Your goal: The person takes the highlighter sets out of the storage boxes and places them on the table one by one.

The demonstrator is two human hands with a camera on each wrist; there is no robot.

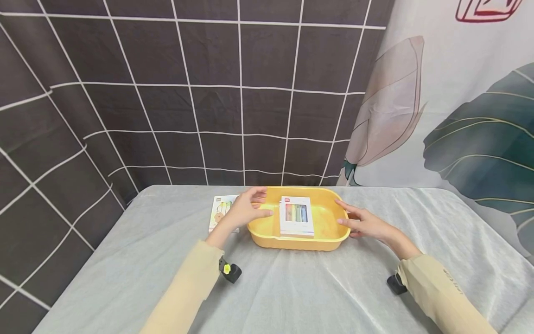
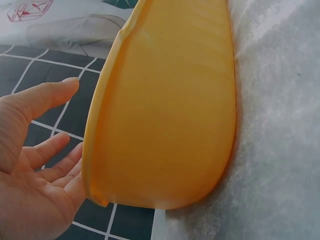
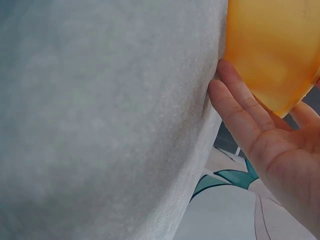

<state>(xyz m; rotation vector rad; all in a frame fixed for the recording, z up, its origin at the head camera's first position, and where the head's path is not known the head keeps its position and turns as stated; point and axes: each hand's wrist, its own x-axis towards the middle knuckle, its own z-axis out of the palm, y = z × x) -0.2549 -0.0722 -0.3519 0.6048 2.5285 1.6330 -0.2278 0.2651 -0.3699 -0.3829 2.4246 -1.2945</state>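
Observation:
A yellow plastic basin rests on the cloth-covered table. Inside it is a white box with a window showing several coloured sticks. My left hand is at the basin's left end, its thumb and fingers spread about the rim. In the left wrist view the thumb stands apart from the yellow basin wall, while the other fingertips are close to the rim. My right hand is at the right end, with nearly straight fingers along the outside of the basin.
Another white box with a printed picture lies left of the basin, partly hidden by my left hand. Grey cloth covers the table. Behind it hang a dark gridded curtain and a leaf-patterned curtain.

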